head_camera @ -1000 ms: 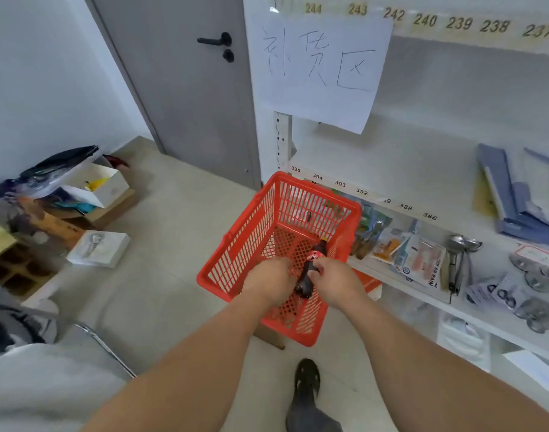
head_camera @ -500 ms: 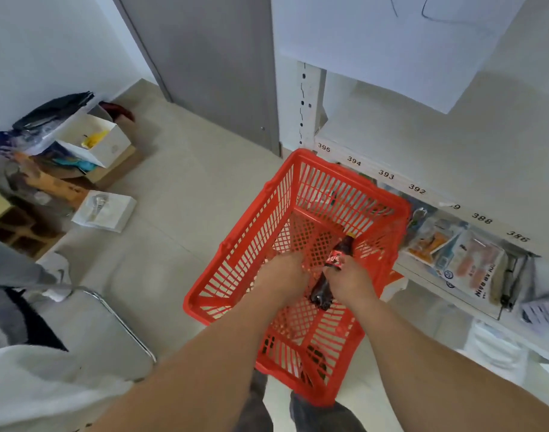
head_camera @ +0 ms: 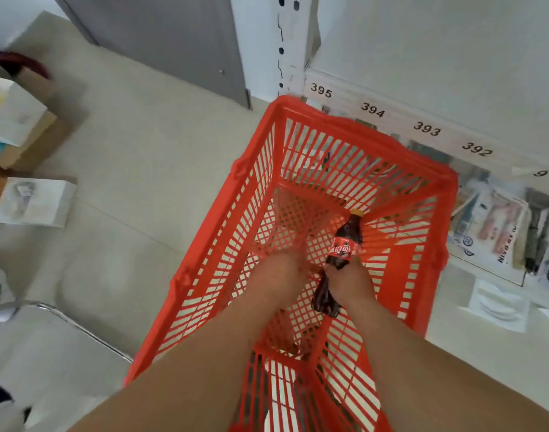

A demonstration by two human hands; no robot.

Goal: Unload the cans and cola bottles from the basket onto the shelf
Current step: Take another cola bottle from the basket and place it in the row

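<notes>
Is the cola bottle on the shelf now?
No, the bottle is over the red basket, gripped by the right hand.

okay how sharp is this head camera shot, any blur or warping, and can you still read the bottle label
Head view: motion blur softens the left hand, right hand and the floor clutter at left; the cola bottle shows its red label, but the lettering is smeared and unreadable. The shelf edge numbers stay legible. Wide-angle distortion splays the red basket outward. Lighting is soft and even, without hard glare.
</notes>
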